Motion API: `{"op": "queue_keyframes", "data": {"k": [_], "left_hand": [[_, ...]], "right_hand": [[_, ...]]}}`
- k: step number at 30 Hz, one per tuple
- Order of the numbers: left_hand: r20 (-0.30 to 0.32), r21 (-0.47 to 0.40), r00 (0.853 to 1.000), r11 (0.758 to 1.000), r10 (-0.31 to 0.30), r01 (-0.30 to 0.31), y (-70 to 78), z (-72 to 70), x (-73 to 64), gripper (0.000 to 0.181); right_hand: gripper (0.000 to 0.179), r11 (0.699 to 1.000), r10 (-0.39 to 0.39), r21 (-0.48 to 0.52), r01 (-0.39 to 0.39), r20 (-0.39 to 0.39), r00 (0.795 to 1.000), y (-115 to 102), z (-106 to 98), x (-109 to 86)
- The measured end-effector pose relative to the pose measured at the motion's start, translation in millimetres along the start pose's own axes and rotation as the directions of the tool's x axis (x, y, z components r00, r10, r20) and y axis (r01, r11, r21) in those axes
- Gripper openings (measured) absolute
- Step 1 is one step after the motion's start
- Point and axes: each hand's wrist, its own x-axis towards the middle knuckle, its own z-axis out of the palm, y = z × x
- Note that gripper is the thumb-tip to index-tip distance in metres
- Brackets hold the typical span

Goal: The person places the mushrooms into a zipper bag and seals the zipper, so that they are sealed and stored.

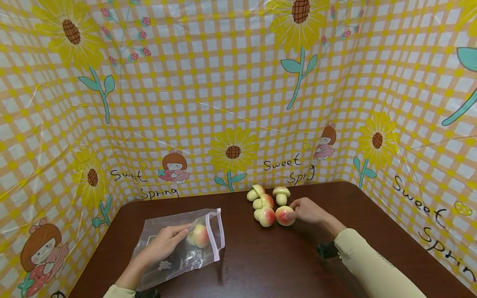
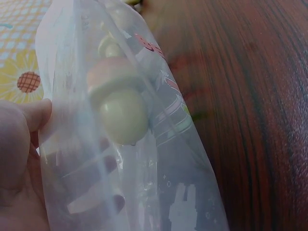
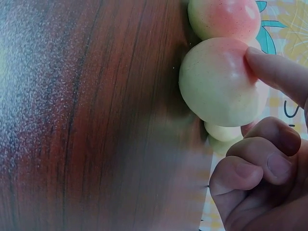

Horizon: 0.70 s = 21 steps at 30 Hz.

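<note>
left hand [image 1: 164, 243] on the far left, thumb and fingers pinching the clear plastic bag [image 1: 158, 225] with its pale lilac strip, over the dark brown wooden table [image 1: 246, 260]! inside, near that strip, a glossy cream-and-red round-capped mushroom [image 1: 201, 236]. three matching mushrooms [image 1: 267, 217] cluster mid-table, a fourth mushroom [image 1: 281, 191] behind to their right, and the fifth mushroom [image 1: 284, 215], just beside them, is pinched by the right hand [image 1: 308, 210], other fingers curled!

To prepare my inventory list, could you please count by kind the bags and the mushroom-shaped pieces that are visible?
Clear bag: 1
Mushroom-shaped pieces: 6 (5 outside the bag, 1 inside)
Total: 7
</note>
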Motion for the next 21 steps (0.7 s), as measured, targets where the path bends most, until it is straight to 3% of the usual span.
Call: {"op": "queue_keyframes", "data": {"k": [21], "left_hand": [[-0.007,-0.001,1.0,1.0,0.004,-0.004,-4.2,0.3,1.0,0.035]], "right_hand": [[0.022,1.0,0.006,0.007,-0.006,-0.013,1.0,-1.4,-1.8,0.2]]}}
